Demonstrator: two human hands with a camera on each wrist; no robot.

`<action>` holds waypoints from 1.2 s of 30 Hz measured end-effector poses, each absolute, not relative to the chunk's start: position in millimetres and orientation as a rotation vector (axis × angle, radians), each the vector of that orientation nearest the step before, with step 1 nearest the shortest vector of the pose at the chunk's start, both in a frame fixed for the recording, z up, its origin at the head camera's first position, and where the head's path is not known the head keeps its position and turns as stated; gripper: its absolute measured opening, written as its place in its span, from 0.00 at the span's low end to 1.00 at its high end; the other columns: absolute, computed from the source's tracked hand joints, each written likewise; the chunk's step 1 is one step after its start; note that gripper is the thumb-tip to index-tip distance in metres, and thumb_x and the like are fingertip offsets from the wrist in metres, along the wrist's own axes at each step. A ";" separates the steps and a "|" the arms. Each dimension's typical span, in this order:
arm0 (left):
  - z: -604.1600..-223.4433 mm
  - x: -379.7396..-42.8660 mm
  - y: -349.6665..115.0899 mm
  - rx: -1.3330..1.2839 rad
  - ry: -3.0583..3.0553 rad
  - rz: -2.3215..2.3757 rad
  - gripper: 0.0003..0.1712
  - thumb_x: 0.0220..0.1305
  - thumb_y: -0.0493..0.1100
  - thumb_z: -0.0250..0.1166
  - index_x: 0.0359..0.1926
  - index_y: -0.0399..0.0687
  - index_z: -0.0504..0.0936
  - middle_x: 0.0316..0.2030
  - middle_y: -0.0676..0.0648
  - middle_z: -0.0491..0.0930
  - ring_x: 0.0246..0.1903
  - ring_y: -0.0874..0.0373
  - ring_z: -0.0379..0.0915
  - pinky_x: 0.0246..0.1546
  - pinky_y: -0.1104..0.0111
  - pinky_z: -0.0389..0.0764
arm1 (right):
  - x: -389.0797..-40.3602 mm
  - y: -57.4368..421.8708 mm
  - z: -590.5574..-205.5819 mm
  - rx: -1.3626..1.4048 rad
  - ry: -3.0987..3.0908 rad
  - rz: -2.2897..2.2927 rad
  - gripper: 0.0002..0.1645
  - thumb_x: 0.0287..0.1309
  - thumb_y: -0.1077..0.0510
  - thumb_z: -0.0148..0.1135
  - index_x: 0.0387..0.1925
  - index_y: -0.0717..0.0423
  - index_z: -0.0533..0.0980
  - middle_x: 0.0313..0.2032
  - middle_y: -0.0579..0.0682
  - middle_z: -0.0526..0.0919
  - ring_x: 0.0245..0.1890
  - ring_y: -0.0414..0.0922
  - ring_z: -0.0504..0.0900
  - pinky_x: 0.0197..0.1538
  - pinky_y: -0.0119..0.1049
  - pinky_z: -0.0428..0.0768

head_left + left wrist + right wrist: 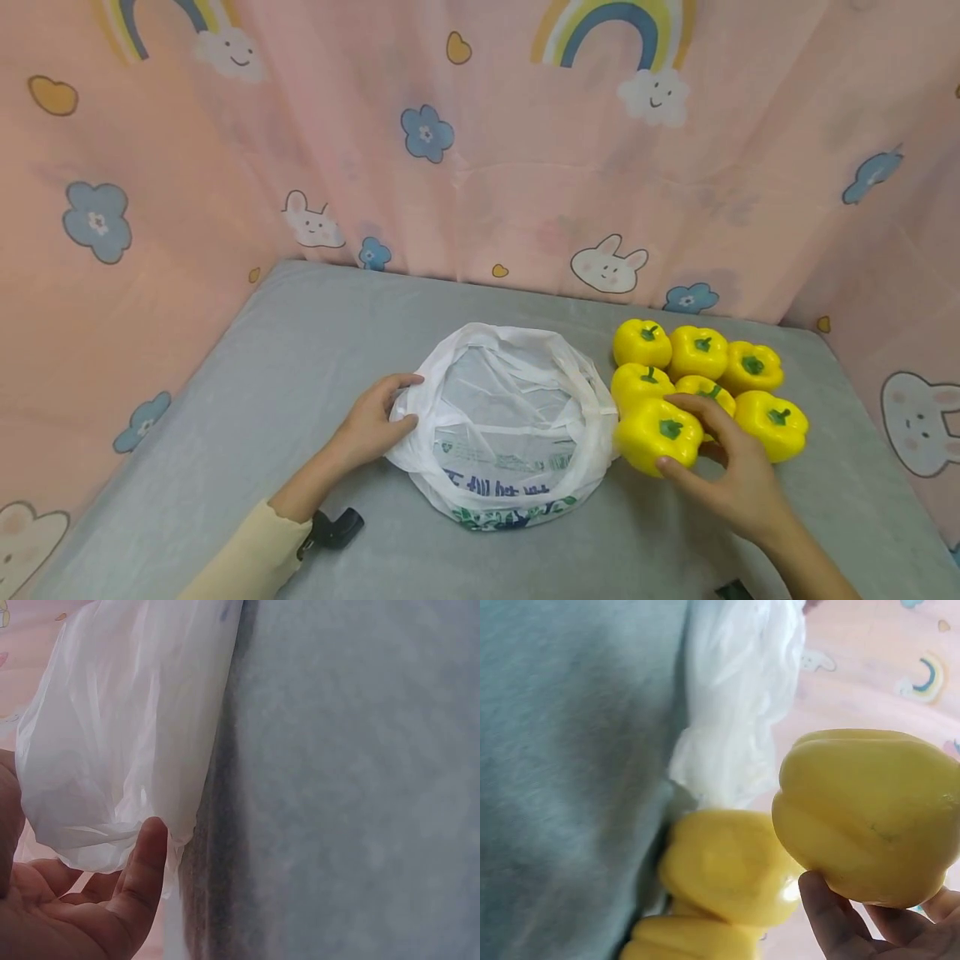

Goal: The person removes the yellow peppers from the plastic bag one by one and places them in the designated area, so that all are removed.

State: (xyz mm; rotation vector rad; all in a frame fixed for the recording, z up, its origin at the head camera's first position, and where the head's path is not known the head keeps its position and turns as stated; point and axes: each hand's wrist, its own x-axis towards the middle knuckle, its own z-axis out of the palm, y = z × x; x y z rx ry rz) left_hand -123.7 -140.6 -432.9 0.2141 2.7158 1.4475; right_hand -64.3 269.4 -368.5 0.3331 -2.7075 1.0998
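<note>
A white plastic bag (510, 425) lies spread open on the grey table (247, 392). My left hand (375, 421) pinches the bag's left rim; the left wrist view shows the bag film (127, 735) over my thumb (142, 877). Several yellow bell peppers (701, 354) sit in a cluster just right of the bag. My right hand (723, 462) grips the nearest pepper (658, 433), with fingers over its top and thumb at its front. In the right wrist view that held pepper (870, 814) is raised off the table, with other peppers (724, 866) beside the bag (739, 697).
Pink cartoon-print curtains (480, 142) enclose the table on three sides. A small black object (337, 527) lies by my left sleeve. Another dark item (735, 590) peeks in at the bottom edge near my right forearm.
</note>
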 end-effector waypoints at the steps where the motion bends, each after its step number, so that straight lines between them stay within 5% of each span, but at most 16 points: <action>1: -432.7 -123.7 -140.5 0.209 2.717 1.444 0.28 0.55 0.31 0.63 0.59 0.41 0.74 0.61 0.36 0.71 0.61 0.39 0.70 0.56 0.50 0.77 | -64.6 270.7 -369.6 0.322 -2.719 1.095 0.37 0.45 0.60 0.74 0.59 0.53 0.70 0.50 0.33 0.74 0.41 0.26 0.71 0.37 0.21 0.76; 5: -432.2 -123.5 -140.4 0.208 2.709 1.449 0.28 0.55 0.32 0.62 0.59 0.43 0.74 0.62 0.37 0.70 0.60 0.39 0.70 0.55 0.51 0.78 | -67.8 275.5 -375.3 0.264 -2.789 1.057 0.37 0.46 0.56 0.74 0.59 0.54 0.70 0.52 0.50 0.77 0.40 0.23 0.70 0.36 0.23 0.78; 9: -432.0 -123.0 -140.9 0.209 2.686 1.470 0.27 0.57 0.32 0.62 0.59 0.45 0.74 0.62 0.38 0.70 0.60 0.40 0.71 0.54 0.51 0.78 | -71.0 280.3 -385.5 0.234 -2.843 1.025 0.38 0.46 0.54 0.75 0.59 0.55 0.69 0.54 0.56 0.76 0.41 0.25 0.70 0.35 0.27 0.80; 18: -434.4 -125.6 -145.2 0.247 2.626 1.529 0.26 0.59 0.31 0.59 0.60 0.47 0.73 0.64 0.38 0.68 0.51 0.43 0.78 0.41 0.62 0.84 | -72.3 281.1 -401.9 0.268 -2.873 1.057 0.38 0.47 0.51 0.74 0.59 0.56 0.68 0.54 0.55 0.74 0.42 0.20 0.66 0.37 0.36 0.84; 26: -437.4 -126.0 -150.7 0.214 2.605 1.527 0.26 0.59 0.32 0.59 0.60 0.49 0.74 0.62 0.40 0.70 0.44 0.51 0.80 0.31 0.70 0.81 | -68.3 279.4 -407.7 0.274 -2.893 0.998 0.38 0.46 0.48 0.75 0.57 0.54 0.70 0.53 0.52 0.76 0.43 0.19 0.65 0.38 0.29 0.82; 33: -424.7 -127.7 -166.9 0.166 2.627 1.468 0.25 0.62 0.37 0.58 0.61 0.54 0.74 0.61 0.43 0.73 0.50 0.48 0.77 0.38 0.67 0.79 | -66.5 280.3 -404.4 0.297 -2.906 0.910 0.41 0.44 0.46 0.75 0.59 0.52 0.69 0.55 0.50 0.76 0.45 0.20 0.65 0.37 0.32 0.81; 36: -408.9 -134.1 -179.1 0.228 2.684 1.448 0.24 0.65 0.38 0.57 0.62 0.50 0.72 0.62 0.41 0.72 0.52 0.45 0.76 0.41 0.63 0.80 | -66.8 284.7 -394.7 0.325 -2.895 0.850 0.41 0.46 0.47 0.74 0.61 0.52 0.68 0.56 0.51 0.76 0.48 0.33 0.74 0.36 0.32 0.81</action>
